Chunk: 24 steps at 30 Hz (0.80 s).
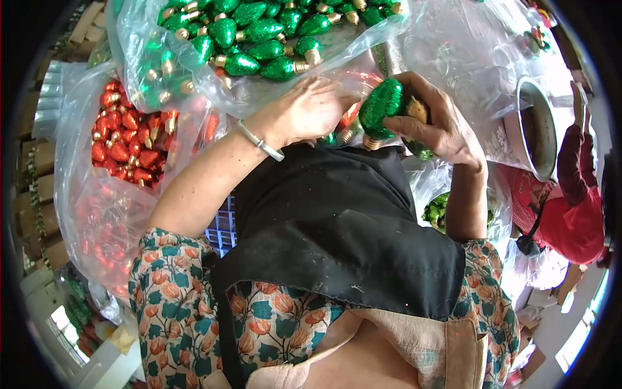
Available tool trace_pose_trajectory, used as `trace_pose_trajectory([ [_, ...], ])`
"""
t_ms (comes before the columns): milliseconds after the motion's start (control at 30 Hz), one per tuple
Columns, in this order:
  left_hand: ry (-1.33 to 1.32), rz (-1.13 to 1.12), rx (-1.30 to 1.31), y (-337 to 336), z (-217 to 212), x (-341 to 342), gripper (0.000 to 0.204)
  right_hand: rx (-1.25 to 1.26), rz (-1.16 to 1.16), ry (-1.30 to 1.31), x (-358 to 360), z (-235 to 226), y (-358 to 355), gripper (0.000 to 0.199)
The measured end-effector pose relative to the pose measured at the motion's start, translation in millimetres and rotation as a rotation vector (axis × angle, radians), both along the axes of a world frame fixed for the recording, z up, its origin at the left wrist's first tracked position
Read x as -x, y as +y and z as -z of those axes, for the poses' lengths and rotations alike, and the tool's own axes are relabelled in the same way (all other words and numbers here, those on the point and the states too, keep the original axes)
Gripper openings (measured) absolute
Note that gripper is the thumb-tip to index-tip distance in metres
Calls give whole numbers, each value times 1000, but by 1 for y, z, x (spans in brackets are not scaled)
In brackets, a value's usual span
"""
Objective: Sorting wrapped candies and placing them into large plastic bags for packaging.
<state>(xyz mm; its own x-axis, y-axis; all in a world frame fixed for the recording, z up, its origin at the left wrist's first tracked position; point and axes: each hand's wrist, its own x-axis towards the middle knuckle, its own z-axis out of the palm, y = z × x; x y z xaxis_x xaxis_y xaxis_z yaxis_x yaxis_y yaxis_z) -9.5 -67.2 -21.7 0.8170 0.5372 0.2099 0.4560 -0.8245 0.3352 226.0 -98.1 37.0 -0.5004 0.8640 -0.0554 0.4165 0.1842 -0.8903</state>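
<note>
My right hand point(442, 123) is wrapped round a glittery green bulb-shaped ornament point(382, 109), its gold screw base pointing down toward my apron. A second ornament point(416, 111) with a gold base sits in the same grip, mostly covered by my fingers. Just left of them, my left hand point(314, 110) has its fingers bent and drawn together; what they pinch, if anything, is hidden. Beside those fingertips lies a red ornament point(350, 115), partly seen, with another bit of green below it. A bracelet circles my left wrist.
A clear plastic bag point(363, 48) heaped with green ornaments point(262, 30) lies ahead. Another bag with red ornaments point(129, 139) is at left. At right stand a metal pot point(523, 129) and a person in red point(573, 223). A blue crate point(223, 227) shows by my apron point(337, 227).
</note>
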Motion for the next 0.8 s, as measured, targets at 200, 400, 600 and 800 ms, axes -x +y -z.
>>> trace_pose_trajectory([
  [200,283,103,138,-1,-26,2,23,22,177,104,1,14,16,48],
  [400,212,204,184,-5,-38,-13,33,-87,31,-226,5,-13,21,48],
  [600,357,262,179,-17,-50,-13,38,-171,-229,-495,28,-34,41,50],
  [800,179,304,69,-29,-36,-8,31,-358,-485,-509,53,-34,53,56],
])
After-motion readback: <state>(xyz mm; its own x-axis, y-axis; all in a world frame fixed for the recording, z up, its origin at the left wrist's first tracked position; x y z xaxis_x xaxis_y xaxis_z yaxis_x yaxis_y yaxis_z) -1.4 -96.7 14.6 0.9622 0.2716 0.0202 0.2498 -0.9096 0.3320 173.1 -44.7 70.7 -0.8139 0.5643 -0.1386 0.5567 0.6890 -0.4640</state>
